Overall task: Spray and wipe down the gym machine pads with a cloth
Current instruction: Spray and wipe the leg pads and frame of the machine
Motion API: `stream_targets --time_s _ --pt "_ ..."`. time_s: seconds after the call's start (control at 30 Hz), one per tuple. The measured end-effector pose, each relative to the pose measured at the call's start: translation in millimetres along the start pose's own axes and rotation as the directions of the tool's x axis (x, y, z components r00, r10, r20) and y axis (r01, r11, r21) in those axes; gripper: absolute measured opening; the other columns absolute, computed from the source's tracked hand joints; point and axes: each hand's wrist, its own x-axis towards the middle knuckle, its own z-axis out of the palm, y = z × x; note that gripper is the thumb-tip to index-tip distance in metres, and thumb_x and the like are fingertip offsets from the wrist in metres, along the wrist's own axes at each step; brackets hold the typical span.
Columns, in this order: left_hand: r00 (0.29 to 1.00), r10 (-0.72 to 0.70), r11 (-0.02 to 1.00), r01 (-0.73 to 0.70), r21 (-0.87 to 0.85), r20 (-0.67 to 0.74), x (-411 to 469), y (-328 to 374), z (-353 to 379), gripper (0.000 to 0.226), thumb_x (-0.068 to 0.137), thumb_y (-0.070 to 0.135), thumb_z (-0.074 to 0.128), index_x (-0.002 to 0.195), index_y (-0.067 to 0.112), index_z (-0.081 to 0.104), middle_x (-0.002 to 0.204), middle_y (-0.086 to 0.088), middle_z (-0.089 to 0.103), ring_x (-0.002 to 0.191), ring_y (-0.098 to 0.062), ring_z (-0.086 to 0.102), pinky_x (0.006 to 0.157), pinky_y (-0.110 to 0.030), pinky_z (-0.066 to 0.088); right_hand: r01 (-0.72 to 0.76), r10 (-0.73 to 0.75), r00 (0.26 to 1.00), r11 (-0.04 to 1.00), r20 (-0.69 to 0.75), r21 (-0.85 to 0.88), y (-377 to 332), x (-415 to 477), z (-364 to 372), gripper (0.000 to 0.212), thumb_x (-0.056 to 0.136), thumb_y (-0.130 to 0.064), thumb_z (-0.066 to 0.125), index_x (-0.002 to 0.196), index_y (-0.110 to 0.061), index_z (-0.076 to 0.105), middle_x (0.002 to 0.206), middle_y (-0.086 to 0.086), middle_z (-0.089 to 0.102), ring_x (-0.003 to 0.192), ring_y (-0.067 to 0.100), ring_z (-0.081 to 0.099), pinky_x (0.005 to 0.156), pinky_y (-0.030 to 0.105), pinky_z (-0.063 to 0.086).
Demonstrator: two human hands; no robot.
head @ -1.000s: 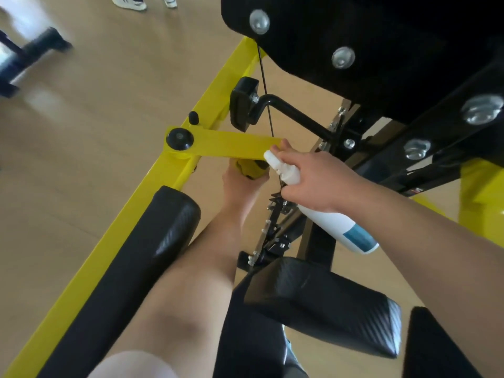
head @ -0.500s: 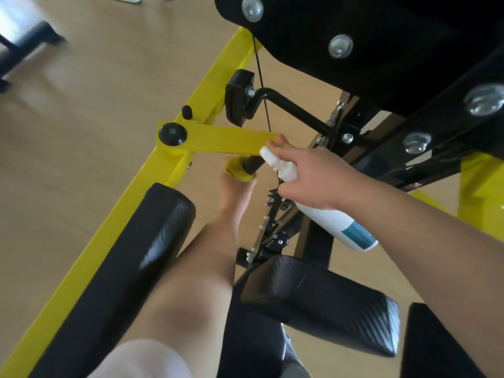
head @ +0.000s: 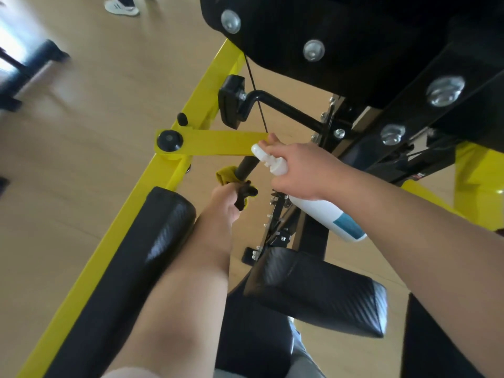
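The machine's pads were the biggest surfaces. A long black pad (head: 131,257) ran along the left and a shorter one (head: 321,290) lay near right. Both looked firm under a slick textured vinyl that would take a flat, pressing wipe and probably let spray run off.

The spray bottle (head: 324,211), white plastic with a blue label, hung tilted over the middle of the machine. It seemed light and rigid, and best held at the neck. The right hand (head: 302,170) held it there, fingers curled round the neck and one fingertip over the spray head.

The cloth (head: 226,174), yellow with a darker side, was soft and limp. It was bunched against a black post (head: 245,166) just beyond the long pad. The left hand (head: 225,199) gripped it with fingers curled, though most of them were hidden.

A bolted black underside (head: 341,28) overhung far right. The yellow frame beam (head: 114,236) bordered the long pad, and a yellow bracket (head: 218,144) crossed just above the post. The bracket, a black crank lever (head: 286,107) and a thin cable (head: 255,85) crowded the reach to the post. Someone's white shoe (head: 121,8) stood far off on the wooden floor (head: 68,132).
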Motion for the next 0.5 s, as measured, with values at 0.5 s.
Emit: stream_targets --time_s 0.5 --pt "0.885 0.398 0.908 -0.418 0.033 0.242 -135.0 -5.6 -28.5 0.038 0.082 0.025 0.078 0.119 0.021 0.067 0.108 -0.011 0.075 0.102 -0.029 0.073 0.092 -0.046 0.059 -0.014 0.012 0.998 0.999 -0.068 -0.041 -21.3 -30.0 1.9 0.068 0.094 -0.03 0.06 0.157 -0.041 0.038 0.143 0.003 0.06 0.12 0.033 0.062 0.091 0.039 0.049"
